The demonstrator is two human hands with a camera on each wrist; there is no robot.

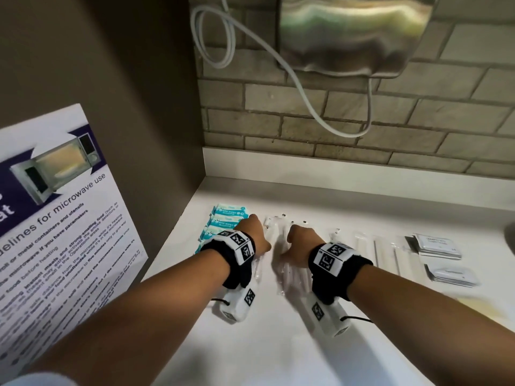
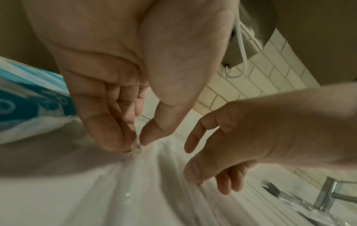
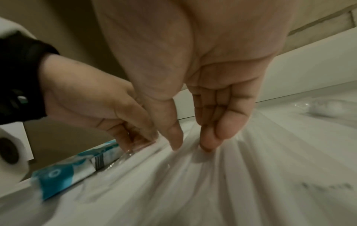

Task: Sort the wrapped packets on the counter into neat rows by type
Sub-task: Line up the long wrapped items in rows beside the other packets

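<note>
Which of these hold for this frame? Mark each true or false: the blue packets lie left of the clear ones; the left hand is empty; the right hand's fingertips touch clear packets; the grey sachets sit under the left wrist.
1. The blue packets lie left of the clear packets. True.
2. The left hand is empty. False: it pinches a clear wrapper.
3. The right hand has fingertips on clear packets. True.
4. The grey sachets sit under the left wrist. False: they lie far right on the counter.

Two hands, left hand [image 1: 252, 234] and right hand [image 1: 302, 238], four teal packets [image 1: 223, 224] at left, two grey sachet stacks [image 1: 439, 247] at right.
</note>
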